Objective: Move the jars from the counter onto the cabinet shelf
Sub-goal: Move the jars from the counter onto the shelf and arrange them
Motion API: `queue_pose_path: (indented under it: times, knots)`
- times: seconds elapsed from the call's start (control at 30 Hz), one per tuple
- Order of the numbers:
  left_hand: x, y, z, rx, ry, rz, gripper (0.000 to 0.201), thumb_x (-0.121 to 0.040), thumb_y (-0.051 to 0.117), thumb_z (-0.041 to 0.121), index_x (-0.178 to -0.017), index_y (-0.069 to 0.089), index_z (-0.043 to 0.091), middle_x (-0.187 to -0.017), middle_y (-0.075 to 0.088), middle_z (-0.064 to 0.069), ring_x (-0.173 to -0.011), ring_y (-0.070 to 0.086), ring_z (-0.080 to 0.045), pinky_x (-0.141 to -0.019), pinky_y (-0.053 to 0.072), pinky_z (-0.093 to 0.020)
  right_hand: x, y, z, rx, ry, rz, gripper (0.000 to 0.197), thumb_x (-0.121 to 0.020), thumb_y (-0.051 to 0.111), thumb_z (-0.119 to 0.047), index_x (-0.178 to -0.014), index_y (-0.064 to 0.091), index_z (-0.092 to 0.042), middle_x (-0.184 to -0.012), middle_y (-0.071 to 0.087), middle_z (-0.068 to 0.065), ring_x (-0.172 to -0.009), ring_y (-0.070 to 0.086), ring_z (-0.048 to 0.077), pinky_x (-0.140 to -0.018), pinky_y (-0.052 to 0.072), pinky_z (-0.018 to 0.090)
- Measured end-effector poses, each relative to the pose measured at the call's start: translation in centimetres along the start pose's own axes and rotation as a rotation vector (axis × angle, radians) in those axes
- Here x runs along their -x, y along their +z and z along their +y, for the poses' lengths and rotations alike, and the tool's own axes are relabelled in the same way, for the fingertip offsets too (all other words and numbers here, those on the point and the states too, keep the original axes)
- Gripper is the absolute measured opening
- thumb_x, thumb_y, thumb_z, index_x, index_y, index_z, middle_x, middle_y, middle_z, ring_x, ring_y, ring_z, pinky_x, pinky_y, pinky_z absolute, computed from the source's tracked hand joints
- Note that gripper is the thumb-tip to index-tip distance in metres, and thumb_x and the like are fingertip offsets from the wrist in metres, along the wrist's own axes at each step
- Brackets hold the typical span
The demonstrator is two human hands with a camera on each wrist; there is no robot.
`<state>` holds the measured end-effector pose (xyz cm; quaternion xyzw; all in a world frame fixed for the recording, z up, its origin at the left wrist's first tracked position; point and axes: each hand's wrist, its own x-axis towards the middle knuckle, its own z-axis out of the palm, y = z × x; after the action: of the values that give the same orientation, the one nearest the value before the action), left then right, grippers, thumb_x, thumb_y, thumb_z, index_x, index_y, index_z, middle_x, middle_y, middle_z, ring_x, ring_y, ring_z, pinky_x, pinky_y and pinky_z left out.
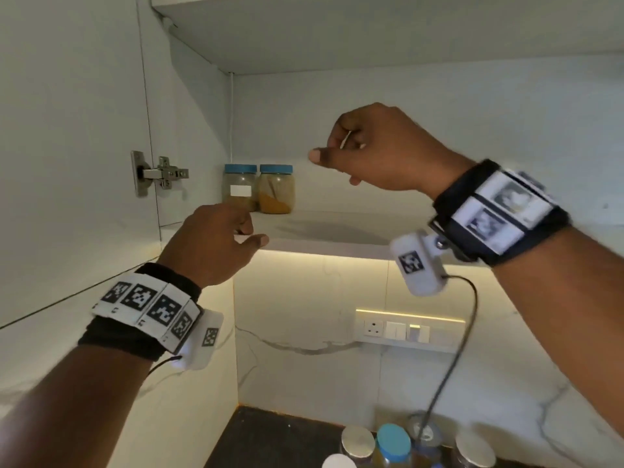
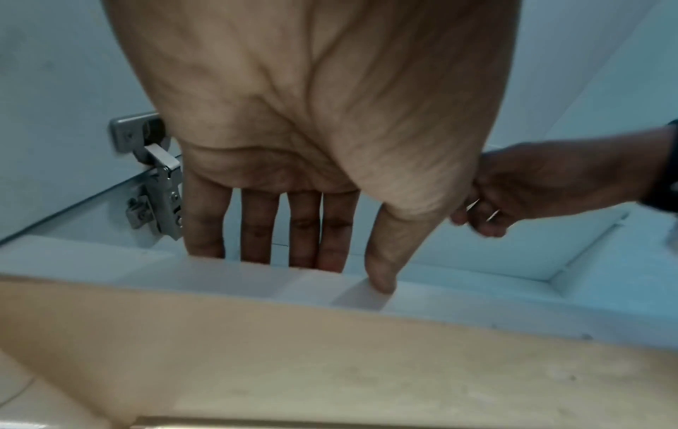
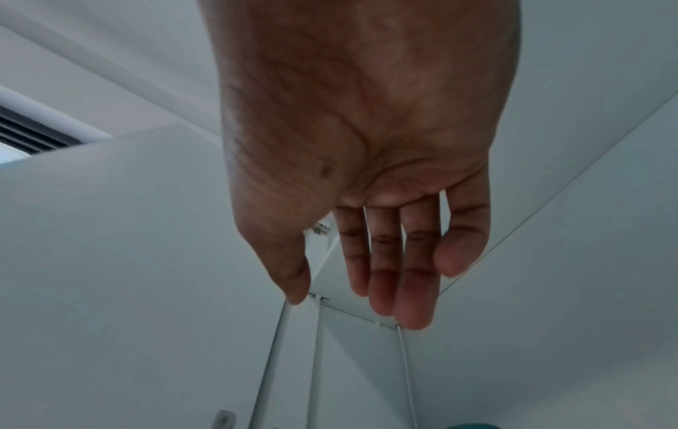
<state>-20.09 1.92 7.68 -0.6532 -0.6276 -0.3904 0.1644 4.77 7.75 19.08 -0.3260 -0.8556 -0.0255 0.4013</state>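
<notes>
Two clear jars with blue lids stand side by side at the back left of the white cabinet shelf (image 1: 324,228): one with a white label (image 1: 239,187), one with orange powder (image 1: 276,188). My left hand (image 1: 216,241) hovers empty at the shelf's front edge, below the labelled jar; its fingers (image 2: 257,229) are straight. My right hand (image 1: 368,146) is raised in front of the shelf space, right of the jars, fingers (image 3: 385,261) relaxed and holding nothing. Several more jars sit on the dark counter (image 1: 270,440) below, among them a blue-lidded jar (image 1: 393,444) and a silver-lidded jar (image 1: 358,440).
The cabinet door is open at the left, with a metal hinge (image 1: 158,173) on the side wall. An upper shelf (image 1: 371,32) roofs the space. A lit switch and socket panel (image 1: 408,329) sits on the marble backsplash. A cable (image 1: 456,349) hangs from my right wrist.
</notes>
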Motion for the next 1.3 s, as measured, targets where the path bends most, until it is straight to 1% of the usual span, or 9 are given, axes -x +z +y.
queue_pose_path:
  times: [0.2,0.3,0.4,0.63,0.73,0.87,1.07,1.17,1.3]
  knots:
    - [3.7,3.2,2.1,-0.045,0.213,0.214,0.027,-0.094,0.064,0.036,-0.11,0.066,0.013,-0.118,0.064,-0.006,-0.112,0.058,-0.031,-0.094,0.047,-0.043,10.9,2.8,2.2,-0.169,-0.027,0.178,0.03,-0.092,0.078,-0.047,-0.084,0.071,-0.019,-0.07,0.071,-0.005,-0.056,0.062,0.011,-0.06,0.051,0.027]
    - [7.4,6.3,4.8,0.048,0.3,0.237,0.026,-0.094,0.066,0.031,-0.108,0.066,0.009,-0.117,0.063,-0.01,-0.11,0.057,-0.031,-0.095,0.042,-0.038,16.4,5.7,4.5,-0.193,-0.011,0.157,0.029,-0.092,0.076,-0.048,-0.085,0.07,-0.021,-0.07,0.069,-0.009,-0.056,0.062,0.015,-0.058,0.053,0.032]
    - [11.5,11.3,6.5,0.192,0.347,0.054,0.022,-0.092,0.07,0.024,-0.104,0.066,0.006,-0.111,0.063,-0.012,-0.107,0.059,-0.032,-0.096,0.044,-0.041,21.9,9.1,8.1,-0.185,0.067,0.093,0.027,-0.093,0.074,-0.046,-0.084,0.068,-0.021,-0.068,0.068,-0.009,-0.056,0.062,0.014,-0.058,0.053,0.034]
    - [21.8,24.8,7.0,0.376,0.123,-0.523,0.024,-0.086,0.071,0.037,-0.103,0.065,0.022,-0.112,0.058,0.003,-0.106,0.058,-0.02,-0.091,0.051,-0.043,36.9,16.9,18.9,-0.071,0.452,0.016,0.01,-0.089,0.077,-0.026,-0.086,0.069,-0.021,-0.068,0.067,-0.007,-0.06,0.062,0.018,-0.061,0.056,0.043]
    - [25.4,29.1,7.3,0.335,0.065,-0.69,0.031,-0.085,0.072,0.041,-0.11,0.064,0.025,-0.118,0.057,0.006,-0.107,0.055,-0.017,-0.093,0.051,-0.041,43.2,18.9,21.0,-0.133,0.619,-0.106,0.011,-0.091,0.078,-0.026,-0.096,0.069,-0.024,-0.082,0.069,-0.009,-0.074,0.066,0.01,-0.069,0.058,0.042]
    - [28.4,33.0,7.7,0.293,-0.03,-0.82,0.055,-0.079,0.064,0.052,-0.127,0.057,0.026,-0.135,0.053,0.004,-0.122,0.054,-0.021,-0.1,0.05,-0.047,47.7,21.2,21.8,-0.206,0.687,-0.213,0.034,-0.086,0.077,-0.034,-0.117,0.066,-0.025,-0.109,0.07,-0.006,-0.1,0.069,0.015,-0.086,0.061,0.045]
    - [29.5,36.8,8.6,0.149,-0.117,-0.815,0.087,-0.082,0.077,0.043,-0.156,0.036,0.024,-0.164,0.031,-0.008,-0.149,0.035,-0.033,-0.12,0.031,-0.05,47.3,24.8,23.1,-0.092,0.673,-0.376,0.094,-0.074,0.091,-0.046,-0.152,0.042,-0.03,-0.151,0.05,-0.003,-0.137,0.05,0.021,-0.112,0.047,0.041]
    - [29.8,38.0,8.2,0.135,-0.153,-0.854,0.092,-0.081,0.077,0.043,-0.159,0.032,0.025,-0.167,0.023,-0.012,-0.154,0.024,-0.036,-0.125,0.021,-0.049,46.6,26.8,23.8,-0.031,0.654,-0.495,0.106,-0.072,0.088,-0.054,-0.161,0.035,-0.032,-0.162,0.042,0.002,-0.148,0.043,0.027,-0.118,0.043,0.052]
    - [30.5,38.9,7.5,0.229,-0.234,-0.836,0.085,-0.083,0.078,0.037,-0.156,0.037,0.026,-0.159,0.036,-0.009,-0.147,0.037,-0.033,-0.123,0.027,-0.044,46.4,28.5,24.3,0.007,0.688,-0.606,0.104,-0.077,0.086,-0.054,-0.163,0.031,-0.035,-0.164,0.039,0.004,-0.153,0.036,0.029,-0.119,0.042,0.056]
